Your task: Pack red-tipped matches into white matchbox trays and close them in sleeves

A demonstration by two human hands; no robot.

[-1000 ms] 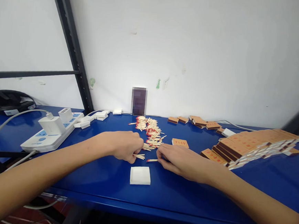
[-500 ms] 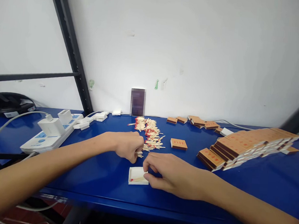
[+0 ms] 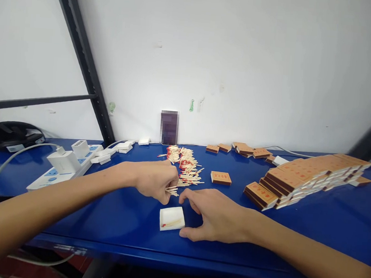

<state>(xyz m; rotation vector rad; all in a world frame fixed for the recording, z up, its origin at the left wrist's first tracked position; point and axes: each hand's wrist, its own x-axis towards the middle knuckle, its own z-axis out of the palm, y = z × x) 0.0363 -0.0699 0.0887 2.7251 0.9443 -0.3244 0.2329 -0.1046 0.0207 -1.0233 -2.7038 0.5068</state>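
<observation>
My left hand [image 3: 158, 180] is closed around a small bunch of matches [image 3: 172, 191], their pale ends sticking out past the fingers and the heads hidden. Just right of it, my right hand [image 3: 213, 216] holds nothing; thumb and forefinger are spread apart. Between and below the hands lies a white matchbox tray [image 3: 172, 215] on the blue table, a few red-tipped matches in its lower part. My right thumb is close to the tray's right corner; whether it touches I cannot tell. Behind my left hand spreads a loose pile of red-headed matches [image 3: 188, 167].
A single orange matchbox [image 3: 221, 178] lies right of the pile. Stacked matchboxes [image 3: 293, 173] fill the right side, with more [image 3: 245, 149] by the wall. White trays [image 3: 123, 146] and a power strip [image 3: 64, 163] are at left. A blurred dark object [image 3: 169, 128] stands by the wall.
My right thumb and forefinger have come away from the white tray and spread wider. The tray has turned slightly. My left hand keeps its hold on the matches.
</observation>
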